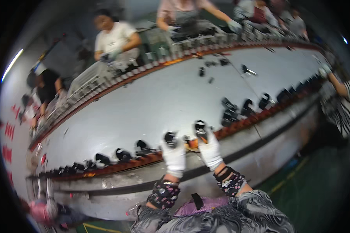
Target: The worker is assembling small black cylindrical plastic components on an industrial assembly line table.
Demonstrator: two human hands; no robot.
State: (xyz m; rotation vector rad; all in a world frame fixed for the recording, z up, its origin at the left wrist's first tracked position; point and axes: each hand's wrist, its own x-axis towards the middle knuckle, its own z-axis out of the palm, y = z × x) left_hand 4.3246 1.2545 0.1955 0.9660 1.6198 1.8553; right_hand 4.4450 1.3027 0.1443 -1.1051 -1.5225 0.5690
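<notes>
Two black parts (170, 139), my left hand (173, 156), right hand (210, 151) gripping one each at bench's (144, 112) near edge! Handling step, seemingly; next wants steady hold.

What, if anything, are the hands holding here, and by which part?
The left hand appears to hold a black piece, the right hand another black piece. Blur hides which part of each is gripped.

Black parts (123, 155) crowd the near edge (239, 127); open tabletop (144, 105) lies beyond.
</notes>
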